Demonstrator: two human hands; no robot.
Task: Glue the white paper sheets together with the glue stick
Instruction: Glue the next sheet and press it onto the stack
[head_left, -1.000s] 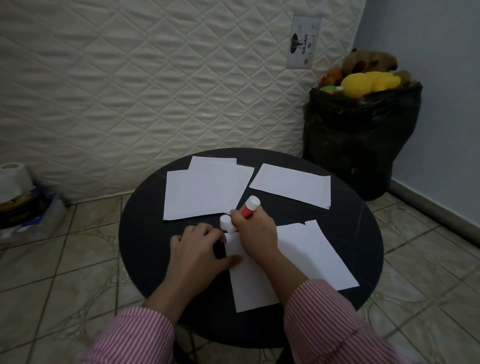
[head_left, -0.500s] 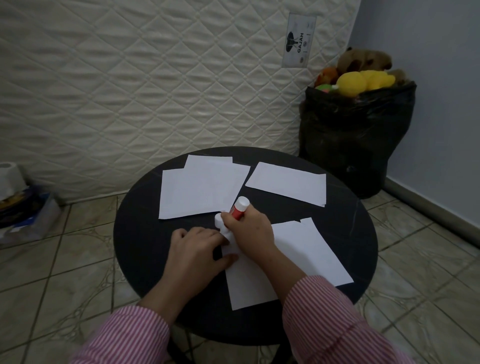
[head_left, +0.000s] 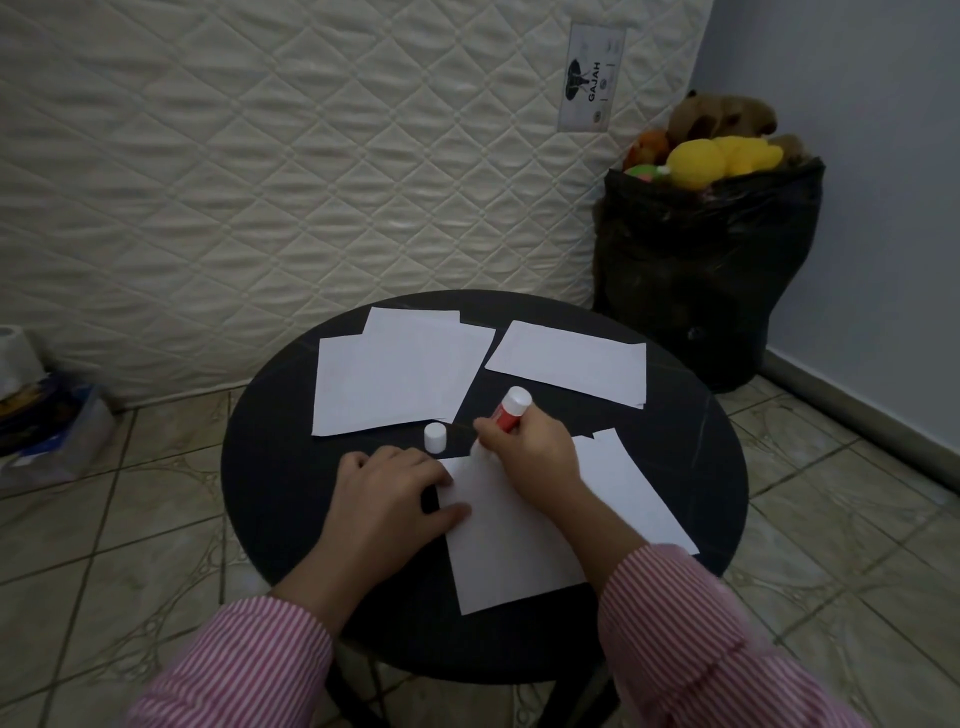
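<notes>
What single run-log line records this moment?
right hand: grips glue stick on near paper sheet | left hand: presses sheet edge | cap: off, standing on table

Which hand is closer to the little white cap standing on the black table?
Left. The left hand lies just below the small white plastic cap, fingertips almost touching it. The right hand sits further off to its right, holding the red glue stick.

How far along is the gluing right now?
Done: the cap is off, standing on the table. In hand: the right hand grips the glue stick at the near sheet's top edge while the left hand steadies it. Left: the far sheets lie separate.
</notes>
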